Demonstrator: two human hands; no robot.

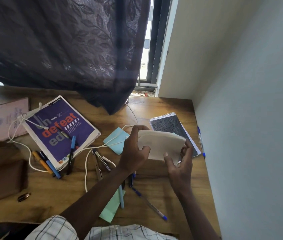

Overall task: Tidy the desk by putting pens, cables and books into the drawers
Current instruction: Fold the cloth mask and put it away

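Nearest me, loose pens (147,201) lie scattered on the worktop (154,177); they look light, hard and liable to roll, best pinched mid-barrel. Just above them both hands hold a cream booklet (159,146) off the surface: the left hand (133,153) has its fingers (139,129) curled over the top edge, the right hand (180,163) pinches the other end. It bows between them, so it seems thin and floppy. Farther left, a white cable (85,170) trails limp towards the purple book (59,132), probably heavier and stiffer, best gripped at the spine.
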